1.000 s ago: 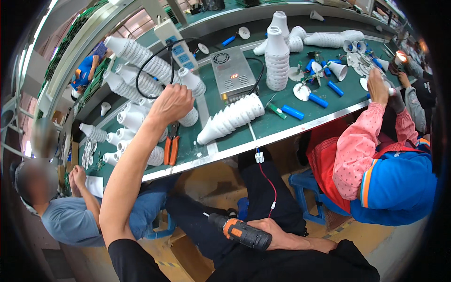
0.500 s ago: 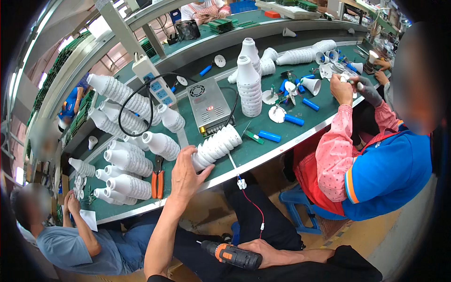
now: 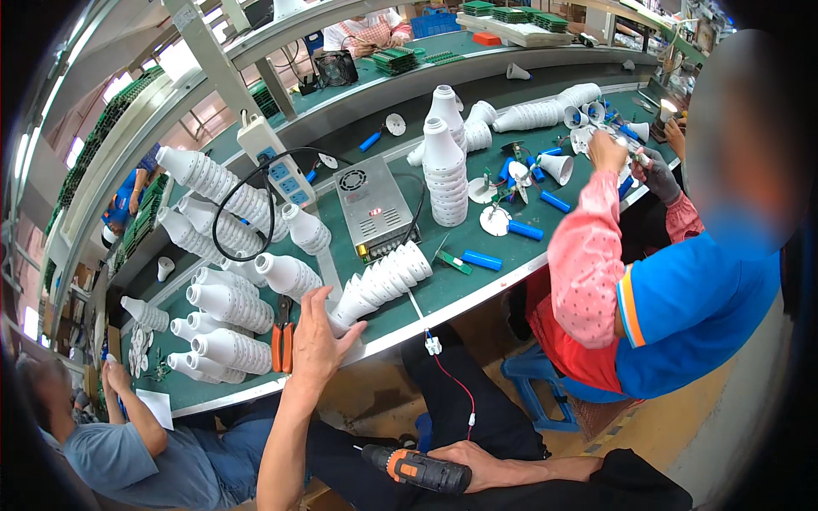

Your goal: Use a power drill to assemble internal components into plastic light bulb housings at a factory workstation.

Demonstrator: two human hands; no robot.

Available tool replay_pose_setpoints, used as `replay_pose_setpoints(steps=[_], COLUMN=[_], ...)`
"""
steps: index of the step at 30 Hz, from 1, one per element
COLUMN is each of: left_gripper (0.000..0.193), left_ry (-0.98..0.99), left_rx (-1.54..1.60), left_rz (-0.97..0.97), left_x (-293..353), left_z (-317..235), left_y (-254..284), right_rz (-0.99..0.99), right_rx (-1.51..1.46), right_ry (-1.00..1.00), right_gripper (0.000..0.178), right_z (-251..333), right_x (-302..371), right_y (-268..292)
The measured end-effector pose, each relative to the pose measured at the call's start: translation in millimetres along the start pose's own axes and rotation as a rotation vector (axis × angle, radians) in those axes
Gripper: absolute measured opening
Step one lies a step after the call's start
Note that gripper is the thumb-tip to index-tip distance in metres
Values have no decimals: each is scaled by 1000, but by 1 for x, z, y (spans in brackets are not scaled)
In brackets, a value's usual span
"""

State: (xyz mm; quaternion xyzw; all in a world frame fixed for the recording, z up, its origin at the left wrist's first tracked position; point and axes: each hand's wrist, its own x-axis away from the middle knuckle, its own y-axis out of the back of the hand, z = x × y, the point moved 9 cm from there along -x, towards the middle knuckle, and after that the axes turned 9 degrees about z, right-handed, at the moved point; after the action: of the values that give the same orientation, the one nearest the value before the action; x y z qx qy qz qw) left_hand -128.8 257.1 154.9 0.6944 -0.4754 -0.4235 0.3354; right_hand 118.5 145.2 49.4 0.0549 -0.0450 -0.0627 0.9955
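Flanking the lower-left end of a nested stack of white cone-shaped shells [image 3: 383, 281] in the head view, my left hand [image 3: 315, 347] stands with thumb and fingers set wide apart. The stack lies on its side on the green bench [image 3: 349, 265], its end in the gap between thumb and fingers, the rest running away to the upper right. Whether my fingertips press on it, I cannot tell. Orange-handled pliers [image 3: 282, 339] lie just left of that hand; a metal power supply box [image 3: 375, 209] stands just beyond the stack. My right hand [image 3: 487, 468] is closed around a black-and-orange power drill [image 3: 417, 470], low over my lap, bit pointing left, well apart from the stack.
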Motion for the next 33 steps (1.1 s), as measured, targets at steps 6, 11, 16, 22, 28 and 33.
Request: replay_pose_setpoints(steps=[6, 11, 16, 22, 28, 33], left_gripper=[77, 78, 74, 66, 62, 68], left_ry=[171, 173, 293, 438, 591, 679], left_rx=[9, 9, 68, 1318, 2053, 2013], left_rz=[143, 35, -54, -375, -559, -647], left_x=[26, 41, 86, 181, 245, 270], left_z=[27, 34, 45, 76, 69, 68], left_y=[-10, 10, 34, 11, -77, -104], right_rz=[-80, -67, -67, -78, -28, -8], right_rx=[64, 88, 105, 99, 264, 301], right_ry=[108, 52, 53, 28, 59, 29], right_gripper=[22, 21, 15, 20, 21, 21], right_z=[13, 15, 14, 14, 20, 13], right_x=[0, -5, -6, -3, -10, -9], right_y=[2, 5, 3, 1, -4, -13])
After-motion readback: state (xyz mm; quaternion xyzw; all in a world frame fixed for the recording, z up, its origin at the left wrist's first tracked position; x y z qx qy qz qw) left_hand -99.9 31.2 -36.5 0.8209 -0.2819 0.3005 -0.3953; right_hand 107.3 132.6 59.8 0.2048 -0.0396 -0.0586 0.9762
